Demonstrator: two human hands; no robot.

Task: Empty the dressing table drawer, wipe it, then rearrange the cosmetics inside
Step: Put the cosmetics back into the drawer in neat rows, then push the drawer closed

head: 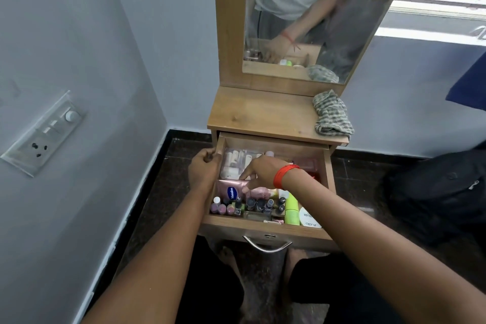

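Cosmetics point(252, 205) fill the open drawer point(265, 227) at frame centre, none yet removed. Risk: the small upright bottles along the front row may topple if the reaching arm sweeps them. Right hand point(263, 169) hovers over the clear pouch point(234, 162), fingers spread, holding nothing. Left hand point(205, 168) clasps the drawer's left wall. Checked cloth point(331, 113) lies upper right on the tabletop point(263, 113).

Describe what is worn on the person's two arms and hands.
Both forearms are bare, with no sleeves showing in the head view. The right hand has an orange-red band around its wrist. The left hand shows no band, watch or glove. No rings are visible on either hand.
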